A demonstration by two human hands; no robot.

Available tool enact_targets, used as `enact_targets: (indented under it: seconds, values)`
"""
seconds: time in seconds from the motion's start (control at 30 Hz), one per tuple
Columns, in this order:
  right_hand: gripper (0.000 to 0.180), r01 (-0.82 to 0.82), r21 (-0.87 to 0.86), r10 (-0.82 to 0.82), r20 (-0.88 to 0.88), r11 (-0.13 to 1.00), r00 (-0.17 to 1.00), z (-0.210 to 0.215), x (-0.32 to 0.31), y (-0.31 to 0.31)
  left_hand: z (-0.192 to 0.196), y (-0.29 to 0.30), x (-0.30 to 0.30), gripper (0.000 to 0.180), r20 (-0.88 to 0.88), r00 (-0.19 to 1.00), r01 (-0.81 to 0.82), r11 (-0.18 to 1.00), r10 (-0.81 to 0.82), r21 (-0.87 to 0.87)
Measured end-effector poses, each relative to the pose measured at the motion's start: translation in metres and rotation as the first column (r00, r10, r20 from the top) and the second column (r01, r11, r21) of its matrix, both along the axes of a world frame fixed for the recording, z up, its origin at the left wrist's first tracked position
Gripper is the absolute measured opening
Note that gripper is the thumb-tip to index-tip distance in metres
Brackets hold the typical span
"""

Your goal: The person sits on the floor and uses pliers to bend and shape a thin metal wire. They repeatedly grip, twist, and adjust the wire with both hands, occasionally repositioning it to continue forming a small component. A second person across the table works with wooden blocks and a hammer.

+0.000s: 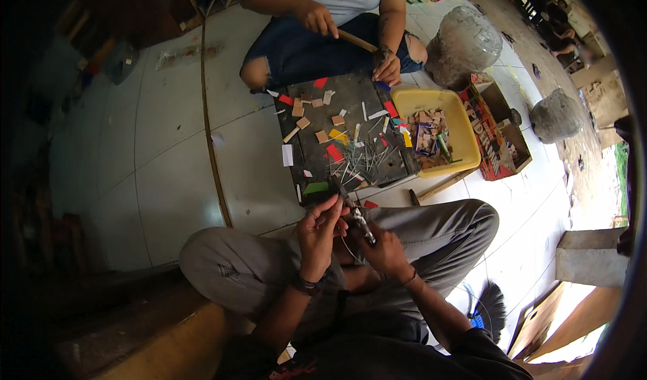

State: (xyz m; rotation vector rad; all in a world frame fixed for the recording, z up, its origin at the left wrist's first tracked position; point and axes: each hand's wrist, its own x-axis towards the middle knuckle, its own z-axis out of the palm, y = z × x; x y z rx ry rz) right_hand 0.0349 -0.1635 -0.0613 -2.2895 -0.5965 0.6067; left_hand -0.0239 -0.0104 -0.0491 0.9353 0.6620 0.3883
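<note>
My right hand is wrapped round the handles of a pair of pliers, which points away from me over my lap. Close against the dark head of the pliers, my left hand has its fingers pinched together; what they hold is too small to make out. A thin wire-like loop hangs below the pliers. Just beyond my hands lies a dark low board strewn with thin metal rods, small wooden blocks and coloured scraps. A green piece lies at its near edge.
Across the board sits a person with a wooden-handled tool in one hand. To the right stand a yellow basin of wooden pieces, a red-black carton and stuffed clear bags. A hammer lies on the tiles.
</note>
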Motion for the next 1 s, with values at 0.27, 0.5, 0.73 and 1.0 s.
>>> enact_targets:
  seconds: [0.27,0.5,0.73,1.0]
  values:
    - [0.027,0.037,0.065,-0.041,0.062,0.997,0.997,-0.003,-0.011,0.002,-0.003,0.004,0.000,0.026,0.032,0.999,0.020,0.991,-0.024,0.131]
    - [0.031,-0.108,0.152,0.125,-0.107,0.982,0.986,0.011,0.012,-0.013,-0.002,0.003,0.004,0.024,0.027,1.000,-0.014,0.990,0.010,0.141]
    - [0.044,-0.145,0.103,0.160,-0.156,0.984,0.975,0.005,0.008,-0.010,0.007,0.004,0.004,0.023,0.087,0.991,-0.107,0.994,0.105,0.019]
    - [0.058,-0.085,0.259,0.143,-0.216,0.962,0.966,0.025,0.024,-0.006,0.005,0.000,0.003,0.032,0.067,0.997,0.043,0.998,-0.039,-0.055]
